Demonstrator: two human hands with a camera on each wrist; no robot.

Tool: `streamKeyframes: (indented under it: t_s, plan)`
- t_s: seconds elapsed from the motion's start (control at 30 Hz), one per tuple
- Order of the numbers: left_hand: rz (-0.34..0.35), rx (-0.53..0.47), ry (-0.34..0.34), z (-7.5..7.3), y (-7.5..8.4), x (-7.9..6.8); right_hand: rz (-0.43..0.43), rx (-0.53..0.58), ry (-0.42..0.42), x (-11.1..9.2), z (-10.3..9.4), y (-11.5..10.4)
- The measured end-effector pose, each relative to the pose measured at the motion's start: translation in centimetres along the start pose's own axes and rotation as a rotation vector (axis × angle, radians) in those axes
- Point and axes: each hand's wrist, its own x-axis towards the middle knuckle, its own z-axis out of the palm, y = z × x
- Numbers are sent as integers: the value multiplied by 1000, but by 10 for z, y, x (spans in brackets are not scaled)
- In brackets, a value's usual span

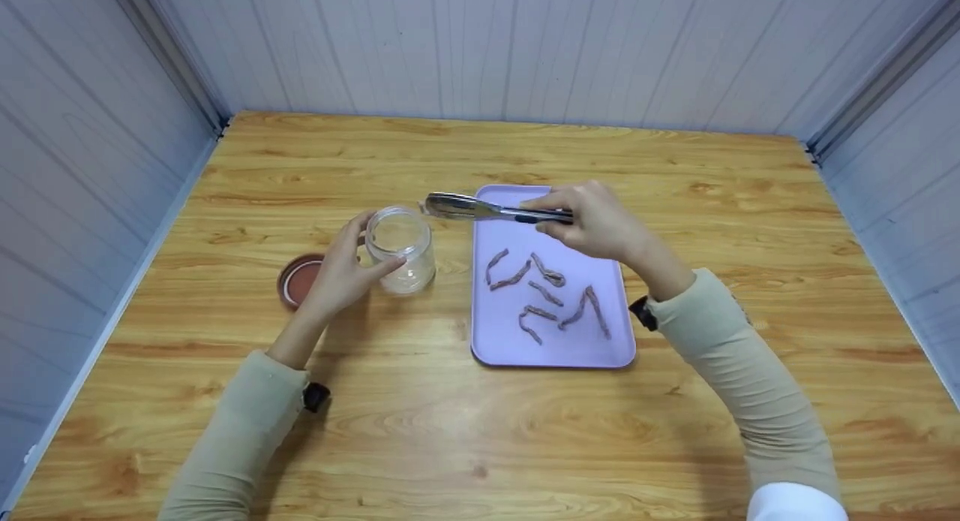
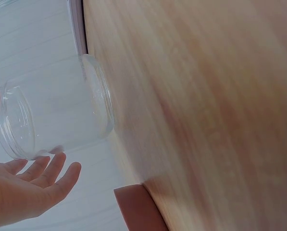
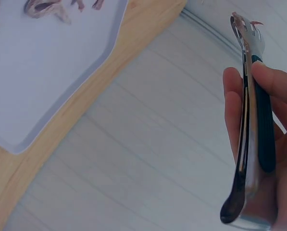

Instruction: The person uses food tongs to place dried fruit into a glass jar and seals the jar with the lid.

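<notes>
Tongs [image 1: 487, 209] of shiny metal with dark grips sit pinched shut in my right hand [image 1: 600, 224], tips level over the gap between the lilac tray [image 1: 555, 348] and the clear glass jar [image 1: 401, 249]. My left hand [image 1: 341, 269] cups that open jar, fingers curled lightly round its smooth side. Just behind the hand lies a reddish-brown round lid [image 1: 298, 279]. Curled brownish strips [image 1: 546, 292] lie scattered on the tray's flat bed. Broad wooden table [image 1: 480, 431] spreads out on all sides, walled by pale panels.
</notes>
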Motion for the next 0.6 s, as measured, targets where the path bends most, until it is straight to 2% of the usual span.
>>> streamKeyframes:
  t_s: [0.33, 0.6]
  plan:
    - [-4, 4, 2, -1, 1, 0, -11, 27, -16, 20, 20, -11]
    - [15, 5, 7, 0, 0, 0, 26, 14, -55, 29, 31, -14]
